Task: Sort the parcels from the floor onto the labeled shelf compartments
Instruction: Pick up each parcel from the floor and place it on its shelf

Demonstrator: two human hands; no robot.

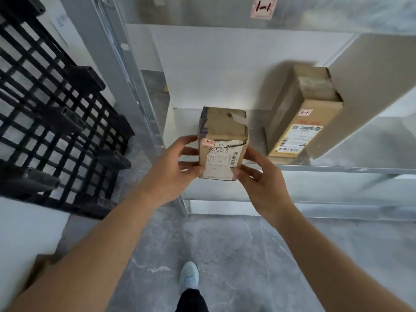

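Note:
A small cardboard parcel (pixel 221 140) with a torn white shipping label and a small "1-1" sticker is held between both hands at the front edge of the metal shelf (pixel 337 168). My left hand (pixel 180 164) grips its left side, thumb on the lower front. My right hand (pixel 261 174) grips its right side. A longer cardboard parcel (pixel 301 113) with a yellow label lies on the same shelf to the right. A pink tag reading "1-1" (pixel 263 7) is stuck on the shelf board above.
A black plastic grid crate (pixel 51 122) stands on end at the left, beside the shelf's metal upright (pixel 126 86). A lower shelf rail (pixel 292 208) runs below. Grey marbled floor lies underfoot, with my shoe (pixel 189 275) on it.

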